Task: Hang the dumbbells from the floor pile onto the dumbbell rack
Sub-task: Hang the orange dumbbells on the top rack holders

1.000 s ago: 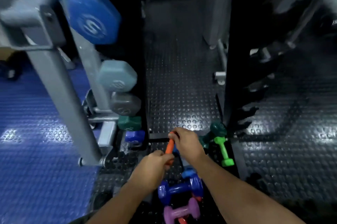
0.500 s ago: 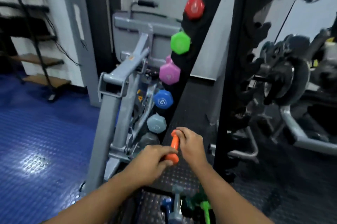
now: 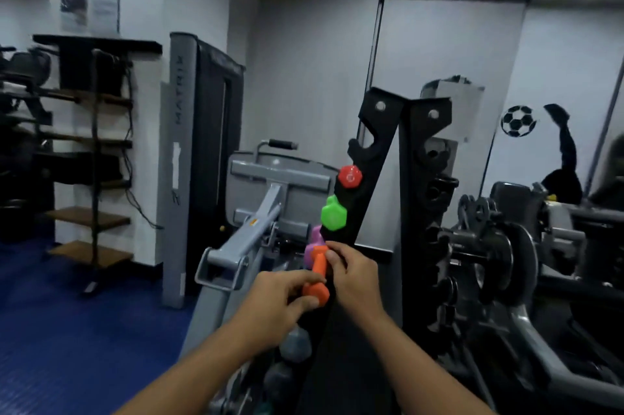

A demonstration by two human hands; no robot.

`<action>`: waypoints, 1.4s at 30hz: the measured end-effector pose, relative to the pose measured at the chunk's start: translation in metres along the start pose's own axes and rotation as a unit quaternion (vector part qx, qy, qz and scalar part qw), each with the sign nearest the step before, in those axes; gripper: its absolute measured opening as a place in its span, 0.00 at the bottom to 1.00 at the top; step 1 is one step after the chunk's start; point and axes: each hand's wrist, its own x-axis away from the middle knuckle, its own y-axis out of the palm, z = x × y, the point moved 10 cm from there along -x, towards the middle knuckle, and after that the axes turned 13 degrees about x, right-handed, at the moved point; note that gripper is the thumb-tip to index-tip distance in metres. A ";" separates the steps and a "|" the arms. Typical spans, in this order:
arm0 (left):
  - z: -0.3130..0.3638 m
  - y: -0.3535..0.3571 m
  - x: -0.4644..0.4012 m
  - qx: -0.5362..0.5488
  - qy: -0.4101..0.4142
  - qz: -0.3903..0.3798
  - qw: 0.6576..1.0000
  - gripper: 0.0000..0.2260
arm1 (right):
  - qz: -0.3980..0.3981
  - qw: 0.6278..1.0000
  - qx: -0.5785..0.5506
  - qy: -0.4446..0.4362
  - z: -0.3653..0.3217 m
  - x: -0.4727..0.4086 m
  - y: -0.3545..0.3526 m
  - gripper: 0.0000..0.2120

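Both hands hold one orange dumbbell (image 3: 319, 274) upright before the black dumbbell rack (image 3: 368, 178): left hand (image 3: 282, 299) pinching its lower head, right hand (image 3: 354, 274) curled around the upper end, below the green dumbbell (image 3: 333, 217).

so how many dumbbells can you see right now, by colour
red dumbbell: 1, on the rack
green dumbbell: 1, on the rack
purple dumbbell: 1, partly hidden
orange dumbbell: 1, held in left hand and right hand
grey dumbbells: 2, low on the rack, dim
total: 6
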 end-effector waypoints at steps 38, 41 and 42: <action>0.160 -0.035 -0.220 -0.242 0.185 0.121 0.945 0.18 | 0.122 0.945 -0.271 0.137 0.088 -0.180 0.012 0.39; 0.152 -0.032 -0.234 -0.249 0.169 0.103 0.948 0.18 | 0.134 0.943 -0.273 0.137 0.087 -0.177 0.012 0.38; 0.149 -0.030 -0.238 -0.252 0.167 0.094 0.949 0.18 | 0.136 0.943 -0.269 0.138 0.087 -0.177 0.012 0.38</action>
